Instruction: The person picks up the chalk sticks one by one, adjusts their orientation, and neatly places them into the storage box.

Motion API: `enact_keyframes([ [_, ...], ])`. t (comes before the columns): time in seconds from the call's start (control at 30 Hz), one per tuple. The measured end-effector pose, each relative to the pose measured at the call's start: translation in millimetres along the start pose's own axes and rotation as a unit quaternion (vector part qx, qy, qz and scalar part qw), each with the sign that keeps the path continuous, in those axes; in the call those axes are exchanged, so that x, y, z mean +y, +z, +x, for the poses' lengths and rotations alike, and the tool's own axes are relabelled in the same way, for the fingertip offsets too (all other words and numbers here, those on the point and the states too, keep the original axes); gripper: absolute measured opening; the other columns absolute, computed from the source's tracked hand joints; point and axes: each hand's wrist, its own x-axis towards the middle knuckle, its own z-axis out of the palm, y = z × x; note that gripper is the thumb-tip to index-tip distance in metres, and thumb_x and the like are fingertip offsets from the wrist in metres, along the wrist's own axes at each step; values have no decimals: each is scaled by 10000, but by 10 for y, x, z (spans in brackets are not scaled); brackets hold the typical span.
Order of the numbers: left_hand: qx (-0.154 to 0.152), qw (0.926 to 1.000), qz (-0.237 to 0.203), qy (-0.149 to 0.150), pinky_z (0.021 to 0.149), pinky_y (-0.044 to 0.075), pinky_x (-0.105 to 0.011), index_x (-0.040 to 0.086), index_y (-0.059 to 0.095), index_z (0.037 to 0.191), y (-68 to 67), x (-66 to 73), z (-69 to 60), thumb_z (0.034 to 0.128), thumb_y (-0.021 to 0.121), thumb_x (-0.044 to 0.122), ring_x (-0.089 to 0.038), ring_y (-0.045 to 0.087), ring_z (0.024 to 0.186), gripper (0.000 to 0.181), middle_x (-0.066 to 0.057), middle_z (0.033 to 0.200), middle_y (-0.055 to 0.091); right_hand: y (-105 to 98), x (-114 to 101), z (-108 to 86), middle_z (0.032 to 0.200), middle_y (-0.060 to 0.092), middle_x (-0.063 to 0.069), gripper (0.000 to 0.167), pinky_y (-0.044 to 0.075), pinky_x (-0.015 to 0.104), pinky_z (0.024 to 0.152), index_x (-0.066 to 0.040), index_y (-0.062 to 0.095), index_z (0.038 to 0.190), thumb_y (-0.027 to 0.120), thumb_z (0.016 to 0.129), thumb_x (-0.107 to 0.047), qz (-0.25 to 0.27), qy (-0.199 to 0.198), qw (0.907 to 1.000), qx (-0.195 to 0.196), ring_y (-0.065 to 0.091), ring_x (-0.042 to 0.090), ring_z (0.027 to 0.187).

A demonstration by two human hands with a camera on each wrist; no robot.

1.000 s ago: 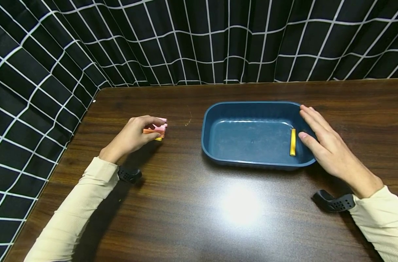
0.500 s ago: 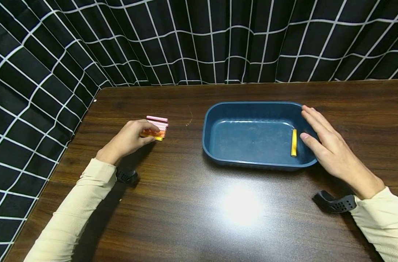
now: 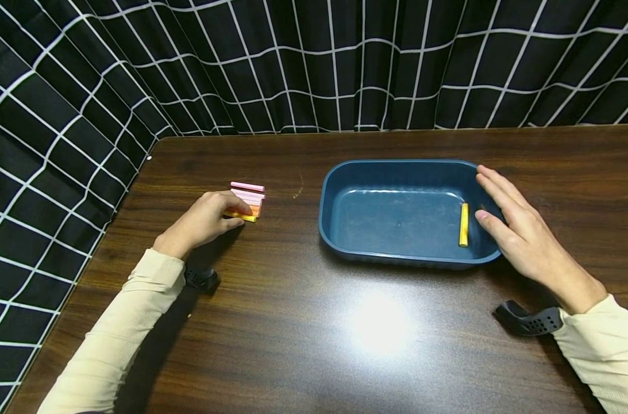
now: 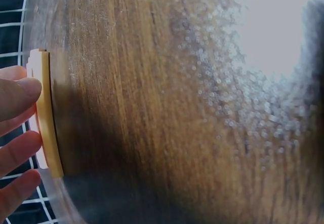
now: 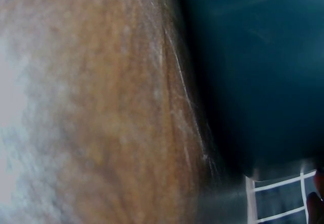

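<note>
In the head view, my left hand pinches at the near side of a row of pastel sticks, thumb by a yellow stick and index finger over the orange stick. Pink sticks lie behind these, and one more pink stick lies slightly apart at the back. The left wrist view shows the thumb of the left hand against the yellow stick. My right hand, fingers extended, rests at the right rim of a blue bin. Inside the bin lies another yellow stick.
A brown wooden table carries everything, with a black and white grid curtain behind it and along the left. In the right wrist view, the side of the blue bin fills the upper right.
My left hand has drawn back slightly towards me, from the pink and orange sticks to the yellow one, uncovering pink sticks. The right hand stays at the bin's rim.
</note>
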Motion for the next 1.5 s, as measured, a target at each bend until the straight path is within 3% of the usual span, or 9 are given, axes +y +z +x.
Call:
enact_keyframes([
  [0.37,-15,9999,61,-98,886,514,-465,-6,736,1020,-11,-22,-32,850,717,-27,-291,649,950,173,-151,1025,725,-3,3,19,1628,276,113,566,117,73,1137,22,332,1516,503,980,-40,24,-28,10000,11,200,-36,1471],
  [0.67,-61,9999,79,-1,860,502,-460,34,726,944,-25,-27,-35,834,712,-56,-287,636,924,143,-110,954,708,-6,0,17,1626,280,112,564,118,68,1133,25,333,1514,499,978,-33,45,-12,10000,28,203,-38,1468],
  [0.93,-222,9995,197,-45,776,502,-416,47,739,946,0,-29,-65,844,727,-29,-251,617,843,128,-88,882,699,-5,-2,12,1624,284,110,564,119,71,1135,15,335,1517,499,980,-40,-1,-6,10000,40,203,-44,1465],
  [1.17,-287,9992,224,164,821,528,-437,36,761,1003,-2,-34,-81,851,718,-26,-262,680,925,170,-102,988,755,-2,6,5,1622,289,107,564,120,69,1134,14,337,1516,499,978,-33,7,-37,10000,54,207,-42,1465],
  [1.3,-340,9992,143,132,790,510,-408,53,764,1033,-10,-28,-88,861,716,-3,-231,666,904,187,-93,1011,759,3,11,3,1623,286,109,561,120,73,1137,11,334,1518,493,982,-39,13,-40,10000,47,202,-40,1468],
  [1.5,-548,9985,-21,40,741,479,-346,63,764,985,-34,30,-68,869,716,11,-156,600,790,135,-43,910,746,4,11,5,1623,284,113,553,119,67,1135,15,334,1517,484,988,-43,-7,-47,10000,45,201,-45,1466],
])
